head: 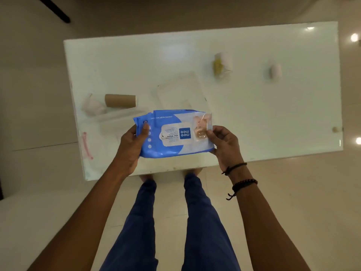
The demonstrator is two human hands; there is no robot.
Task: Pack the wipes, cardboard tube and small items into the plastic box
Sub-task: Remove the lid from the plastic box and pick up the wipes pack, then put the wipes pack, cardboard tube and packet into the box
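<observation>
Wipes pack (pixel 172 133), a soft blue and white plastic pouch with a printed flap label, is held flat above the near edge of the glossy white worktop (pixel 273 114). The left hand (pixel 134 145) clamps its left end, thumb on top; the right hand (pixel 224 145) pinches its right end. Just beyond it lies the clear, rectangular plastic box (pixel 179 89), hard to make out. To the far left rests the brown cardboard tube (pixel 120 101) on its side, beside a crumpled white wad (pixel 92 106). Two small pale rolls (pixel 222 64) (pixel 275 70) lie far right.
</observation>
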